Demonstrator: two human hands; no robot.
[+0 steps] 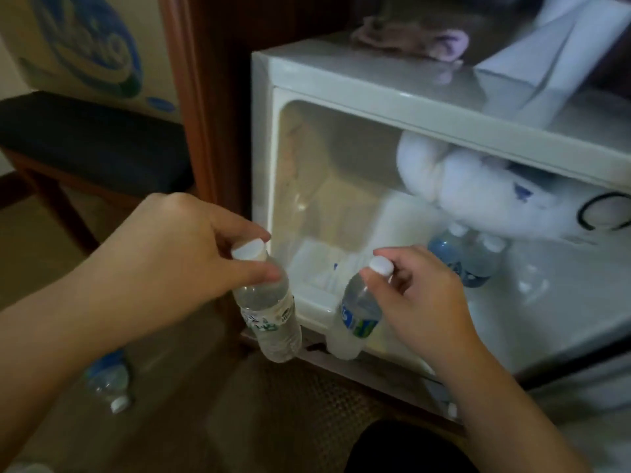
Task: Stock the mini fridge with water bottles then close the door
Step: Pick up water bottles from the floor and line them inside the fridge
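From the head camera, the left hand [177,254] has its grip pinched around the neck of a clear water bottle [268,308], just under its white cap, holding it upright in front of the lower left corner of the open mini fridge [341,87]. The right hand [423,295] is clamped the same way on the capped neck of a second bottle [358,312] with a blue and green label, its base near the fridge's front sill. Inside, at the right, two more bottles [467,261] stand together beneath a white plush toy [478,189]. Another bottle [109,380] lies on its side on the floor at lower left.
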